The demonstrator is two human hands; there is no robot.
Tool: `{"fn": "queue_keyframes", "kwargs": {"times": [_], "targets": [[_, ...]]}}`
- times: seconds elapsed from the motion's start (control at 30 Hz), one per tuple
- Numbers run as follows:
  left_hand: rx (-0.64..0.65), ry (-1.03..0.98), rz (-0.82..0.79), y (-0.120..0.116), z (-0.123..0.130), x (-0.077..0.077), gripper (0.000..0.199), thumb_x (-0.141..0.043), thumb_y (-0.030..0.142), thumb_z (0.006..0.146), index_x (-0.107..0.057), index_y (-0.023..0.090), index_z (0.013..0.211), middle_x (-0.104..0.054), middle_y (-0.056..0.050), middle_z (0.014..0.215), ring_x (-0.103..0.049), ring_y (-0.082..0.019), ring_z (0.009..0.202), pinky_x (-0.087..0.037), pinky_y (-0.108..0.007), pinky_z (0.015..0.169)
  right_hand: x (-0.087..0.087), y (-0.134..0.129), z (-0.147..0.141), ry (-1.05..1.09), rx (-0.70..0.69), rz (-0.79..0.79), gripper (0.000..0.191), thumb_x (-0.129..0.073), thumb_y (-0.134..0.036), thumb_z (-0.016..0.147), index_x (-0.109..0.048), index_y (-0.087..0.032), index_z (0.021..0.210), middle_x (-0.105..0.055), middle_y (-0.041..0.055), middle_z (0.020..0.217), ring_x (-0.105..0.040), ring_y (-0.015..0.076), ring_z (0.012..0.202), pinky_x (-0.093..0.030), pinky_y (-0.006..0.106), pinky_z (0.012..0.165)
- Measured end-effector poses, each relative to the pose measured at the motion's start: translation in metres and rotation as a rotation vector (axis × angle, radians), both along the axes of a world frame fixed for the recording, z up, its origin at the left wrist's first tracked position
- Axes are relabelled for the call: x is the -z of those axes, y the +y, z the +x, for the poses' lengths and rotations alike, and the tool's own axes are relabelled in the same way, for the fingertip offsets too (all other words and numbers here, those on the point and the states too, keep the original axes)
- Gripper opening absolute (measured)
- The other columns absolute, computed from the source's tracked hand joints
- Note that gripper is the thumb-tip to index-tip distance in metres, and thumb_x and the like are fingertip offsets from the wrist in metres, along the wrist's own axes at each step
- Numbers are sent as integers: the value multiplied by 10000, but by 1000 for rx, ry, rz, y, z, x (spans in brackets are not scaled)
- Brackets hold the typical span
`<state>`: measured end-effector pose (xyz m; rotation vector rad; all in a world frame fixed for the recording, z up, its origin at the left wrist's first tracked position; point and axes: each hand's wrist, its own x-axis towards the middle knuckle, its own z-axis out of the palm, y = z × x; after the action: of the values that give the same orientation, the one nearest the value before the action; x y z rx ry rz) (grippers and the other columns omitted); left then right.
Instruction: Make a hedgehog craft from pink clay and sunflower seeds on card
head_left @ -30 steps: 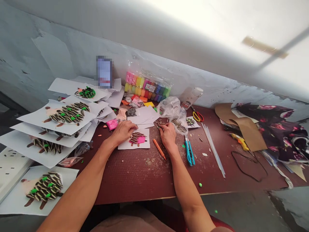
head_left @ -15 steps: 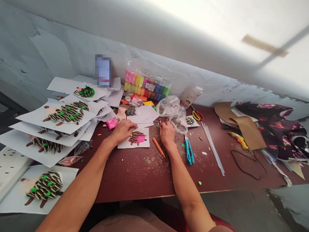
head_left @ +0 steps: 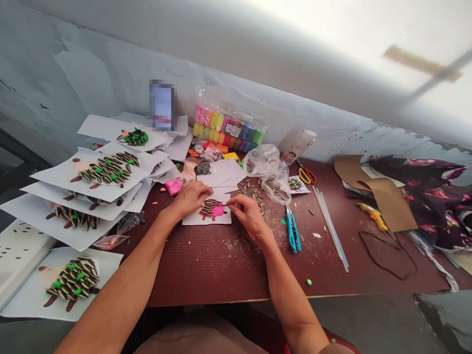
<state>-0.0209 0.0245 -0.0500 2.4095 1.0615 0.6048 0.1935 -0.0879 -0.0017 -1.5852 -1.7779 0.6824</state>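
A small white card [head_left: 188,220] lies on the dark red table, bearing a pink clay shape [head_left: 219,210] partly covered with striped sunflower seeds. My left hand [head_left: 191,197] rests at the card's upper left edge, its fingers pressed together; what they hold, if anything, is hidden. At the card's right edge, my right hand [head_left: 246,212] pinches a seed by the pink shape. Loose seeds [head_left: 254,192] are scattered just beyond my right hand. The orange stick is mostly hidden under that hand.
Sheets with seed-covered hedgehogs [head_left: 106,169] are stacked at the left. Behind stand bagged colored clay [head_left: 228,130], a phone [head_left: 162,105] and a white bottle [head_left: 297,145]. Rightward lie a teal cutter [head_left: 293,231], scissors [head_left: 307,175], clear sticks [head_left: 332,228] and a yellow glue gun [head_left: 374,216].
My right hand has moved left from the loose seeds to the card's right edge, now with a seed in its fingertips. My left hand stays at the card. The view has shifted slightly.
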Motion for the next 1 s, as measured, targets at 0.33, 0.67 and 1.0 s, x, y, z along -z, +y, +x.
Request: {"fn": "queue_keyframes", "kwargs": {"times": [0.33, 0.67, 1.0], "targets": [[-5, -5, 0, -2, 0, -2, 235, -575, 171, 905, -789, 240, 972, -745, -56, 929, -641, -239, 932, -452, -373, 844, 5, -4, -16, -306, -7, -9, 161, -612, -193, 976, -768, -228, 999, -664, 18, 915, -612, 137, 819, -411, 216, 747], [-4, -11, -2, 0, 0, 0, 239, -558, 195, 914, -785, 247, 971, -744, -53, 935, -640, -235, 927, -461, -388, 867, 4, -4, -26, -575, -38, 2, 241, -521, -193, 1017, -737, -272, 1088, -675, 25, 969, -584, 147, 828, -345, 223, 697], [6, -2, -16, 0, 0, 0, 223, -562, 201, 923, -777, 237, 970, -738, -60, 941, -638, -242, 947, -454, -388, 868, 2, -2, -31, -667, -27, 2, 211, -529, -200, 1017, -729, -265, 1038, -638, 25, 920, -538, 159, 819, -300, 243, 666]]}}
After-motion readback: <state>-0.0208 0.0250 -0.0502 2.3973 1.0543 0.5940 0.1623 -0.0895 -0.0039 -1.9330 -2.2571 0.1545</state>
